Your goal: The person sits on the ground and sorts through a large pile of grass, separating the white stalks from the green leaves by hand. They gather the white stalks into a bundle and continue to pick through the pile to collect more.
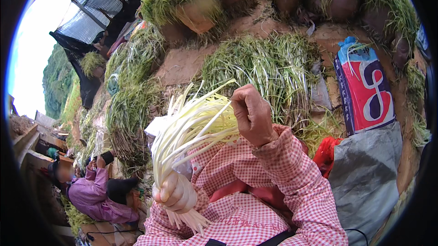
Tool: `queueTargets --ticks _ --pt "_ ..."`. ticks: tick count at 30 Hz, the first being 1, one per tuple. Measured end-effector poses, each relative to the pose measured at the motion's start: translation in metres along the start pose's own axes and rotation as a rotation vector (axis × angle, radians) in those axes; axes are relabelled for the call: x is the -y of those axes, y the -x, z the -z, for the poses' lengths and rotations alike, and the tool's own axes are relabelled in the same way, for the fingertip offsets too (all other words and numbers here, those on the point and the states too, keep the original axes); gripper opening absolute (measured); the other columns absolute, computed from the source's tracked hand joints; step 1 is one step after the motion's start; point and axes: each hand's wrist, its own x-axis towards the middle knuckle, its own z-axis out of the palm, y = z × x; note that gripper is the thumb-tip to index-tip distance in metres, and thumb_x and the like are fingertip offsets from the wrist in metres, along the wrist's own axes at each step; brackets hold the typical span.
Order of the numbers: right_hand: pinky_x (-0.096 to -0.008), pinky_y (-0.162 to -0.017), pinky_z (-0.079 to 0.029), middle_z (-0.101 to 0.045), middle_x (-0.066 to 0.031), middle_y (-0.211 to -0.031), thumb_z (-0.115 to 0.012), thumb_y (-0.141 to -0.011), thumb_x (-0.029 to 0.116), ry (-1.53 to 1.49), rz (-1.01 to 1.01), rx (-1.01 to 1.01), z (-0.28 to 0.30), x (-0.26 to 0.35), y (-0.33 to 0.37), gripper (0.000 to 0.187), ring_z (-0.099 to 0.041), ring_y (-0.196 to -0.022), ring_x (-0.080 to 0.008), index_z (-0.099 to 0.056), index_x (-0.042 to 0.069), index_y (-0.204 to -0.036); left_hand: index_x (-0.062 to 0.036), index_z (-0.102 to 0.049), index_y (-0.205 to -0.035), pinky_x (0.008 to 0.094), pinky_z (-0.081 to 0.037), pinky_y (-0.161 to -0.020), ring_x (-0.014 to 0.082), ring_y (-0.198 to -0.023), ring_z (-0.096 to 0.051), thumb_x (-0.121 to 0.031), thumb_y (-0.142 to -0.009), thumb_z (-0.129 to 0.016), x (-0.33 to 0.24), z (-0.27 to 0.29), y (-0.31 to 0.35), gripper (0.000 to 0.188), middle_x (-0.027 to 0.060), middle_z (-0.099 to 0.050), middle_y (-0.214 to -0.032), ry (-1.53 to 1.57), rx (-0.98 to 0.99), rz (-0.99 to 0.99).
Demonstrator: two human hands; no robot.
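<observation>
A bunch of pale chives [182, 141], white at the stalks and yellow toward the leaves, stands tilted to the upper right in front of my chest. My left hand [175, 193] is closed round its lower stalks, and the white ends stick out below the fist. At the bunch's leafy end my right hand [253, 113] is closed in a pinch, with thin leaf tips at its fingertips. Its curled fingers partly hide the exact hold. Both sleeves are red-and-white checked.
A broad heap of green-and-white chives [260, 72] lies ahead, with another heap [130, 113] to the left. A red, blue and white sack [365, 86] stands on the right above a grey sheet [365, 168]. At the left, another person [100, 191] sits holding a dark object.
</observation>
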Motion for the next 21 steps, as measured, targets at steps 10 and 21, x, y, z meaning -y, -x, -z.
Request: queueTargets --ticks 10,21 --pt "-0.0285 -0.066 -0.050 -0.060 -0.0073 -0.088 -0.057 -0.090 0.003 0.441 -0.309 -0.187 0.125 -0.073 0.009 0.017 -0.060 -0.074 -0.0171 -0.057 0.006 -0.106 0.0012 -0.046 -0.087 0.0254 -0.036 -0.039 0.0115 -0.043 -0.042 -0.004 -0.090 -0.049 -0.012 -0.004 0.003 0.007 0.0056 -0.045 -0.059 -0.039 0.139 -0.181" --pt "-0.0275 -0.059 -0.049 -0.059 -0.0078 -0.087 -0.066 -0.085 0.005 0.178 -0.195 0.249 0.046 -0.032 0.040 0.017 -0.058 -0.068 -0.0156 -0.064 0.000 -0.101 0.0014 -0.045 -0.086 0.0231 -0.034 -0.038 0.0084 -0.042 -0.040 -0.004 -0.090 -0.048 -0.004 -0.006 -0.011 0.007 0.0036 -0.042 -0.056 0.011 0.145 -0.266"
